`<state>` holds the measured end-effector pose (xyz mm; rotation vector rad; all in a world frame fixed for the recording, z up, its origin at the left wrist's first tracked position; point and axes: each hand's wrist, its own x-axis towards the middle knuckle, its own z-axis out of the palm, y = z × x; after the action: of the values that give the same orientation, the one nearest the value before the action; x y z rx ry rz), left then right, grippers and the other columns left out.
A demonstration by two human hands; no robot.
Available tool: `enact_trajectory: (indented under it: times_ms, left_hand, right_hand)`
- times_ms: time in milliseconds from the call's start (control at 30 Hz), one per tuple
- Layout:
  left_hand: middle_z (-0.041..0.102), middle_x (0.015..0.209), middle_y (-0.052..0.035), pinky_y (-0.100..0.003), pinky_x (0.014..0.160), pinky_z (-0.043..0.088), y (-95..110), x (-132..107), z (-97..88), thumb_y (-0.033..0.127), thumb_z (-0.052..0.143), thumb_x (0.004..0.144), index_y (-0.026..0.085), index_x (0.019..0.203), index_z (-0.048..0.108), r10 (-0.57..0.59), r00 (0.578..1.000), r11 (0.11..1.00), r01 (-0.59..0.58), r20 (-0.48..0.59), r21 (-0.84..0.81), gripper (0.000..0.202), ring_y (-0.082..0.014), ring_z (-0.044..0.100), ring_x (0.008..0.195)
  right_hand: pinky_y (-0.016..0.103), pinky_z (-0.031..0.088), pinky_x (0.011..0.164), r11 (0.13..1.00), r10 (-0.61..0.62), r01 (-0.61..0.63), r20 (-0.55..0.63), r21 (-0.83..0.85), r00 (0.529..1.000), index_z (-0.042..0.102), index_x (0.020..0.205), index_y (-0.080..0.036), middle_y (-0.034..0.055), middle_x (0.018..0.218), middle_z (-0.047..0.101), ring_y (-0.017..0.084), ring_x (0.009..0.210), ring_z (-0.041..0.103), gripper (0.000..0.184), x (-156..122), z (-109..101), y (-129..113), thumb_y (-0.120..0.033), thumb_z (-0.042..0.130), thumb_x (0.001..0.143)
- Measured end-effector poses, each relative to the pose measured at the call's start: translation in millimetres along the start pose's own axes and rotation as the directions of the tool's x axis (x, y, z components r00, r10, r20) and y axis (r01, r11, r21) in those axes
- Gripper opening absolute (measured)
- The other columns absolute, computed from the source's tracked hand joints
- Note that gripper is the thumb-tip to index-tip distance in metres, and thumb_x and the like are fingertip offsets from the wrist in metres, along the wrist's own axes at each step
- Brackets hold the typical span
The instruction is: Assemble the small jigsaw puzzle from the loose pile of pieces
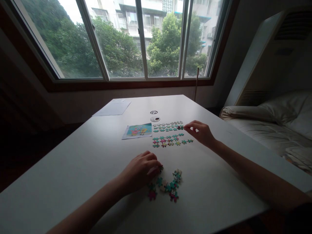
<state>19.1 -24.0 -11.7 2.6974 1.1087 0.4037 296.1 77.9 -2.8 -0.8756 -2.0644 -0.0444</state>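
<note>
My left hand [143,167] rests low over the near part of the white table, fingers curled together on a small jigsaw puzzle piece [161,168] at their tips. Just right of and below it lies a loose heap of jigsaw pieces [168,187], partly covered by that hand. Farther off, my right hand [201,132] pinches a dark puzzle piece [180,127] at the right end of the laid-out rows. These rows of teal, pink and yellow pieces [167,141] run in two groups. A cartoon picture sheet [139,130] lies left of them.
Two round, patterned discs [155,119] lie beyond the rows. A pale paper sheet [113,108] is at the table's far left corner. The white table [73,156] stands before a window, with a light sofa [265,123] and a tall appliance [263,55] at right.
</note>
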Motion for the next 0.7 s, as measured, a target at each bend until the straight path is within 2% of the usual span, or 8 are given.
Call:
enact_trajectory:
  times_ms: [100, 167, 233, 300, 367, 533, 700]
  left_hand:
    - [0.059, 0.09, -0.0048, -0.03, 0.074, 0.043, 0.6, 0.3, -1.2, 0.021, 0.046, 0.084, 0.025, 0.096, 0.062, 0.011, 1.0, 1.0, -0.011, 0.006, -0.007, 0.021, -0.0176, 0.05, 0.084]
    - [0.059, 0.091, -0.0052, -0.03, 0.074, 0.043, 1.1, 0.0, -1.8, 0.02, 0.045, 0.085, 0.024, 0.098, 0.061, 0.02, 1.0, 1.0, -0.02, 0.013, -0.004, 0.022, -0.0176, 0.05, 0.084]
    - [0.059, 0.093, -0.0059, -0.03, 0.074, 0.043, 1.4, -0.3, -1.5, 0.019, 0.044, 0.085, 0.023, 0.101, 0.06, 0.021, 1.0, 1.0, -0.021, 0.008, 0.004, 0.023, -0.0179, 0.05, 0.085]
    - [0.059, 0.092, -0.0064, -0.03, 0.074, 0.043, 1.3, -0.3, 0.0, 0.019, 0.043, 0.085, 0.021, 0.1, 0.059, 0.013, 1.0, 1.0, -0.013, -0.005, 0.016, 0.022, -0.018, 0.05, 0.085]
    - [0.059, 0.09, -0.0059, -0.03, 0.074, 0.043, 1.4, 0.1, 1.9, 0.019, 0.043, 0.085, 0.021, 0.096, 0.061, -0.002, 1.0, 1.0, 0.002, -0.01, 0.028, 0.021, -0.0178, 0.049, 0.084]
    - [0.06, 0.086, -0.0045, -0.03, 0.07, 0.043, 2.0, 2.7, 4.0, 0.018, 0.045, 0.083, 0.021, 0.088, 0.063, -0.03, 0.999, 0.998, 0.031, -0.023, 0.053, 0.019, -0.0175, 0.049, 0.081]
    - [0.06, 0.084, -0.0047, -0.028, 0.068, 0.043, 1.8, 4.0, 4.9, 0.016, 0.043, 0.084, 0.02, 0.085, 0.063, -0.029, 0.999, 0.998, 0.03, -0.026, 0.058, 0.021, -0.0167, 0.05, 0.079]
  right_hand:
    - [0.021, 0.042, 0.052, 1.0, 0.026, -0.026, -0.004, 0.004, 1.0, 0.064, 0.082, -0.018, 0.0034, 0.081, 0.063, 0.007, 0.051, 0.049, 0.019, 1.0, -1.2, 2.3, -0.033, 0.053, 0.08]
    - [0.021, 0.042, 0.053, 0.998, 0.055, -0.055, 0.048, -0.001, 0.997, 0.064, 0.082, -0.018, 0.004, 0.082, 0.063, 0.007, 0.051, 0.05, 0.02, 1.3, -0.9, 6.1, -0.034, 0.053, 0.08]
    - [0.022, 0.042, 0.054, 0.996, 0.085, -0.086, 0.173, -0.003, 0.981, 0.065, 0.081, -0.018, 0.0041, 0.079, 0.063, 0.008, 0.053, 0.05, 0.021, 0.0, 1.5, 13.1, -0.034, 0.052, 0.08]
    - [0.021, 0.041, 0.054, 0.992, 0.12, -0.125, 0.312, -0.003, 0.943, 0.066, 0.08, -0.018, 0.0035, 0.074, 0.063, 0.009, 0.053, 0.051, 0.022, -3.2, 6.0, 22.9, -0.035, 0.054, 0.078]
    - [0.021, 0.04, 0.055, 0.984, 0.169, -0.18, 0.392, -0.01, 0.904, 0.067, 0.079, -0.018, 0.0025, 0.072, 0.063, 0.009, 0.054, 0.051, 0.022, -7.7, 11.1, 33.7, -0.036, 0.055, 0.076]
    - [0.019, 0.038, 0.055, 0.953, 0.283, -0.303, 0.452, -0.03, 0.846, 0.068, 0.079, -0.018, 0.001, 0.071, 0.063, 0.009, 0.054, 0.05, 0.023, -15.4, 16.6, 50.5, -0.038, 0.057, 0.072]
    - [0.018, 0.037, 0.054, 0.946, 0.29, -0.324, 0.503, -0.021, 0.814, 0.068, 0.078, -0.019, 0.0005, 0.069, 0.063, 0.008, 0.054, 0.049, 0.023, -14.8, 15.5, 51.2, -0.038, 0.059, 0.07]
